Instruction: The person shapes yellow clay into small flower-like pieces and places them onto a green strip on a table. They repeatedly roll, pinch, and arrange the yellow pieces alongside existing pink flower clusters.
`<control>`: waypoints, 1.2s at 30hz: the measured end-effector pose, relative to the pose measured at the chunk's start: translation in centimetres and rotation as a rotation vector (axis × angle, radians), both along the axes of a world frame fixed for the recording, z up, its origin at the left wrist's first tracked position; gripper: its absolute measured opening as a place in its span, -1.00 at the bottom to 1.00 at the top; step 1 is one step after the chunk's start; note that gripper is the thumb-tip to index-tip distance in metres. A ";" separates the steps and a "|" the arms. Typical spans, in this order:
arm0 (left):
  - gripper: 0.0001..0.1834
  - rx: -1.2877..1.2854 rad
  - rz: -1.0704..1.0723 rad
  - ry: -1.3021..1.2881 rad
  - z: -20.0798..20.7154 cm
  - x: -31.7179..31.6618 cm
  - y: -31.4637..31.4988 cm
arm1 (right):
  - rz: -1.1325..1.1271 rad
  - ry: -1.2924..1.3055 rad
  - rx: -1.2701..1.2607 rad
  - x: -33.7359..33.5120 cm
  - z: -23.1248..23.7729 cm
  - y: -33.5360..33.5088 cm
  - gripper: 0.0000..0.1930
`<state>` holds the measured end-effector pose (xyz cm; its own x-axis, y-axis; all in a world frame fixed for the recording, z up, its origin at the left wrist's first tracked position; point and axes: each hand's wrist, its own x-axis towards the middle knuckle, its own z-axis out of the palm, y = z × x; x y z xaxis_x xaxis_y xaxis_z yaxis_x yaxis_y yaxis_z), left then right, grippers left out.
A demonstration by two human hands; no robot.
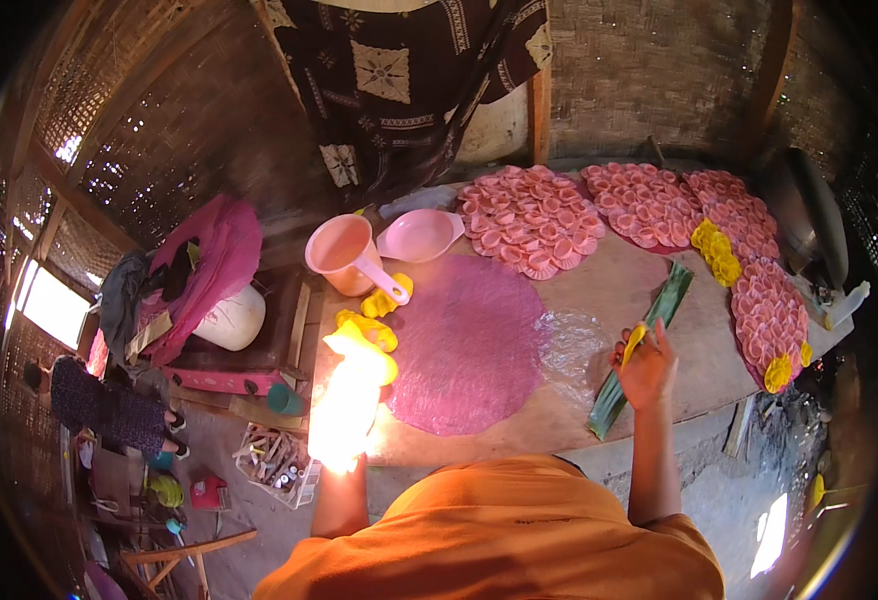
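Observation:
My right hand point(651, 375) is raised over the right half of the worktable point(584, 405), its fingers around a small flat yellow piece point(634, 343) that looks like dough. Beneath it a long folded green leaf strip point(671, 300) lies slantwise. Strong sunlight washes out my left hand point(344, 415) at the table's left edge, so its fingers cannot be made out. Yellow dough-like lumps point(369, 330) lie just beyond that hand. Between my hands spreads a round pink-purple sheet point(464, 345), with a crumpled clear plastic sheet point(572, 350) along its right side.
At the table's back left stand a pink dipper point(342, 247) and a pink bowl point(421, 235). Several clusters of small pink cup-shaped pieces point(534, 220) cover the back and right, with yellow pieces point(716, 252) among them. A dark pan point(809, 215) leans at the far right. Another person point(109, 405) is at far left.

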<state>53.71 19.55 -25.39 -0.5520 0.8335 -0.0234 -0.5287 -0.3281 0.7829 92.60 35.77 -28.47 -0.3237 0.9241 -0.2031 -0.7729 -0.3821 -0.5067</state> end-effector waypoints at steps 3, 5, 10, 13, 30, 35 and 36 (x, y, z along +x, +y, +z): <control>-0.51 -0.013 -0.377 -0.330 -1.6 2.2 2.2 | 0.031 0.028 -0.020 -1.9 0.6 0.1 -0.74; -0.50 0.035 -0.702 -0.491 -2.8 4.3 4.0 | 0.072 0.012 0.088 -3.8 1.3 0.0 -0.72; -0.65 -0.303 -0.909 -0.051 -4.1 10.4 6.2 | -0.128 -0.689 0.714 -8.3 4.0 -1.3 -0.85; -0.67 -0.396 -1.110 0.025 -3.5 11.9 6.8 | -0.065 -0.966 1.259 -9.1 5.6 -2.3 -0.85; -0.43 -0.226 -0.496 1.639 -3.2 10.2 6.0 | 0.168 -0.574 -0.023 -9.3 -1.7 5.0 -0.10; -0.21 -0.542 -0.493 1.837 -1.5 6.5 4.4 | 0.414 -0.321 0.073 -9.1 0.0 5.3 0.08; -0.20 -0.474 -0.375 1.964 -0.7 6.6 4.2 | 0.402 -0.328 0.055 -9.8 0.7 4.8 0.10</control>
